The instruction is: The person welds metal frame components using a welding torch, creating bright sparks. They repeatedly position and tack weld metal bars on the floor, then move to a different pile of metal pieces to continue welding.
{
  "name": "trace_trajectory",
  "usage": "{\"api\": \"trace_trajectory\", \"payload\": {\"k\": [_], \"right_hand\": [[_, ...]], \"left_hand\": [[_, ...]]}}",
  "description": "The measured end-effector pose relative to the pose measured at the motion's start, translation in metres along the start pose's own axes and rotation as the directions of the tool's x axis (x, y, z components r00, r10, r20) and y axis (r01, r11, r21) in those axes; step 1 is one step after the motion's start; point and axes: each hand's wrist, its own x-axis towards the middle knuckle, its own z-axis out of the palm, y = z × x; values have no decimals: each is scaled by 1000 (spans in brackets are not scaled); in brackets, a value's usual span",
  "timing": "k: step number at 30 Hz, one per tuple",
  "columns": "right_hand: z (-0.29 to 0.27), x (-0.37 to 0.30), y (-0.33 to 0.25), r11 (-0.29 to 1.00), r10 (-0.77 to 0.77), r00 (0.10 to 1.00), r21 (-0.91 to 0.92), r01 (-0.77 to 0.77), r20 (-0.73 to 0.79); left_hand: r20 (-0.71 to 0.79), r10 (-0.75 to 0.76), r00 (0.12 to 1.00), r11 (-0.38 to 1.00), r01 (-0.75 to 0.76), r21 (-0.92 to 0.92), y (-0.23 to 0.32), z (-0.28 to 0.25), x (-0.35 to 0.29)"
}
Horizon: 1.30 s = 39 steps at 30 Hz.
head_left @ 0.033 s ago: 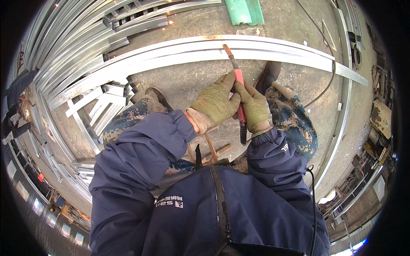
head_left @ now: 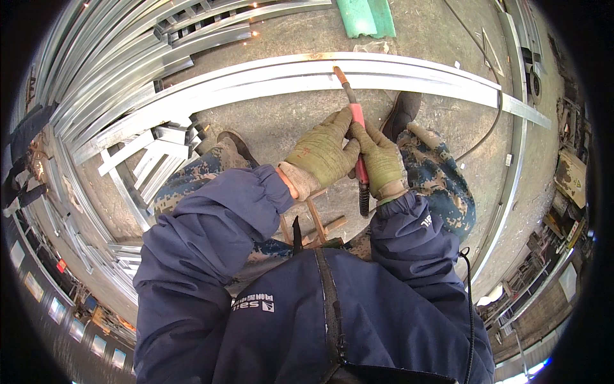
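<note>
A welding torch (head_left: 359,118) with a red handle, a grey neck and an orange-brown nozzle is held between my two gloved hands. My left hand (head_left: 323,153), in an olive work glove, closes on the handle from the left. From the right, my right hand (head_left: 380,157) wraps the same handle in a matching glove. The nozzle points away from me, its tip against or just over a long silvery metal profile (head_left: 256,86). Brownish scorch marks show on the profile near the tip. Below my hands, the torch's black spring-like cable end sticks out toward me.
Long metal profiles (head_left: 121,57) lie stacked at the far left, with short cut pieces (head_left: 160,157) nearer. Green sheeting (head_left: 366,18) lies beyond the profile. A dark cable (head_left: 492,125) curves over its right part. A wooden stool (head_left: 316,221) shows beneath me. My shoes flank the work.
</note>
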Motion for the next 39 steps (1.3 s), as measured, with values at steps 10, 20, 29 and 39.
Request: {"api": "trace_trajectory", "payload": {"k": [10, 20, 29, 39], "right_hand": [[-2, 5, 5, 1000, 8, 1000, 14, -8, 15], [-2, 6, 5, 1000, -9, 1000, 20, 9, 1], [2, 3, -2, 999, 10, 1000, -49, -10, -1], [3, 13, 5, 998, -67, 998, 15, 67, 10]], "left_hand": [[14, -23, 1000, 1000, 23, -18, 6, -6, 3], [25, -25, 999, 1000, 25, 6, 1, -2, 5], [24, -53, 998, 998, 52, 45, 0, -6, 4], [1, -2, 1000, 1000, 2, 5, -1, -9, 8]]}}
